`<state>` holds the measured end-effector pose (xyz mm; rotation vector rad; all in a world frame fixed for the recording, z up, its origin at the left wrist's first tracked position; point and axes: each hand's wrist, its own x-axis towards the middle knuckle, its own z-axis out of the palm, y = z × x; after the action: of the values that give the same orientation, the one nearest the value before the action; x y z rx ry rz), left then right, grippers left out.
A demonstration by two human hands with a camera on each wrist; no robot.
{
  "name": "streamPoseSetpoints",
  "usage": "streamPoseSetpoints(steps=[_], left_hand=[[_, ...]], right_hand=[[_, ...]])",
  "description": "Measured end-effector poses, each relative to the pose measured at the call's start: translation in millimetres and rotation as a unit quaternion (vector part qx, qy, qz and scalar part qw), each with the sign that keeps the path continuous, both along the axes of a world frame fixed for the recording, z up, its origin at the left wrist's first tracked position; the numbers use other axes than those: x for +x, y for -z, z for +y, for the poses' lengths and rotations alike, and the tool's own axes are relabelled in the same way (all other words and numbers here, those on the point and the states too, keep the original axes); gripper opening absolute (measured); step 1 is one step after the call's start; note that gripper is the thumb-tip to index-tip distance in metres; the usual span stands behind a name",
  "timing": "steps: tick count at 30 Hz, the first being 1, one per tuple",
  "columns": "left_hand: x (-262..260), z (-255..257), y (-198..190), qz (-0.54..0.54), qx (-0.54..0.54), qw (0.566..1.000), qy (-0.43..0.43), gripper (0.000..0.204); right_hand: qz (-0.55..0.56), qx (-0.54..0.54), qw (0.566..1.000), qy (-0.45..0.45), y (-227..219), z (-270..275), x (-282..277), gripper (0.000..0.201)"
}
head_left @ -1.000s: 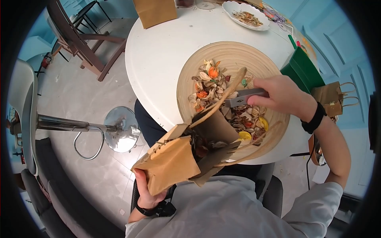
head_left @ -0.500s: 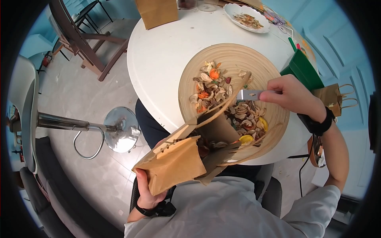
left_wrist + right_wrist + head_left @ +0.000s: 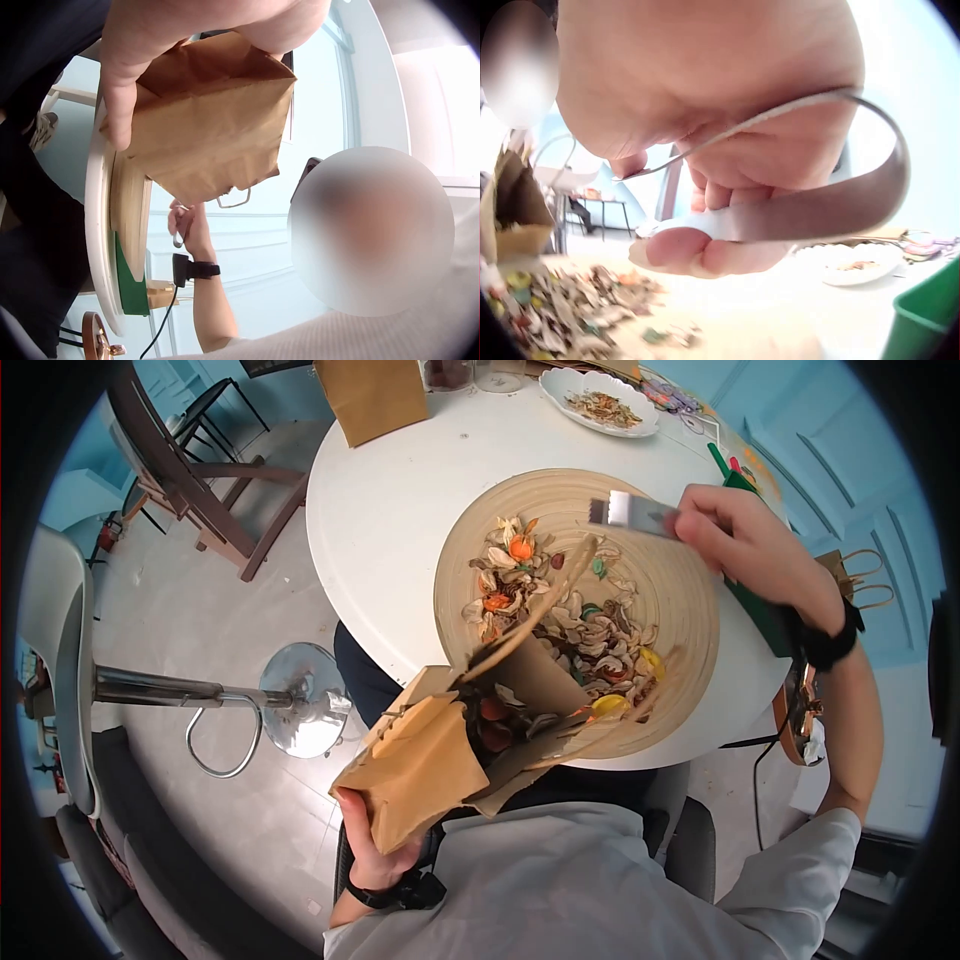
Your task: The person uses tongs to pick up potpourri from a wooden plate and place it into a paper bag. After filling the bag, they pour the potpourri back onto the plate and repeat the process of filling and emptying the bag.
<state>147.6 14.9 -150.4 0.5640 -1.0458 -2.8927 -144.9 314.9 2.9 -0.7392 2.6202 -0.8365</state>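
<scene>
One paper bag (image 3: 415,765) in left hand (image 3: 372,848) (contents (image 3: 495,722) partly hidden), metal tongs (image 3: 640,515) in right hand (image 3: 752,550)

There was room to pass over the left side of the counter (image 3: 380,530), between the tall brown bag (image 3: 374,402) by its far edge and the big round tray (image 3: 685,620). At the near edge, the open bag (image 3: 415,765) and its loops (image 3: 550,603) got in the way. The green box (image 3: 765,622) blocked the right edge.
</scene>
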Motion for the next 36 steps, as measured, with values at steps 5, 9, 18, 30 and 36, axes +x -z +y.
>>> streamPoseSetpoints(steps=[5, 9, 18, 30, 36], left_hand=[[-1, -2, 6, -0.003, 0.012, 1.0, -0.012, 0.082], [-2, -2, 0, -0.006, -0.011, 1.0, -0.004, 0.082], [-6, -3, 2, 0.011, -0.024, 1.0, 0.005, 0.078], [-3, 0, -2, -0.026, -0.053, 0.998, -0.027, 0.077], [4, -11, 7, -0.013, -0.058, 0.998, 0.008, 0.081]], right_hand=[[0.128, 0.14, 0.982, -0.011, 44, 8, -38, 0.052], [0.138, 0.185, 0.972, -0.036, 53, 7, -34, 0.053], [0.087, 0.196, 0.972, -0.091, 37, 24, 34, 0.047], [0.072, 0.242, 0.968, 0.003, -1, 47, 26, 0.053], [-0.156, 0.331, 0.93, 0.043, -10, 40, 18, 0.068]])
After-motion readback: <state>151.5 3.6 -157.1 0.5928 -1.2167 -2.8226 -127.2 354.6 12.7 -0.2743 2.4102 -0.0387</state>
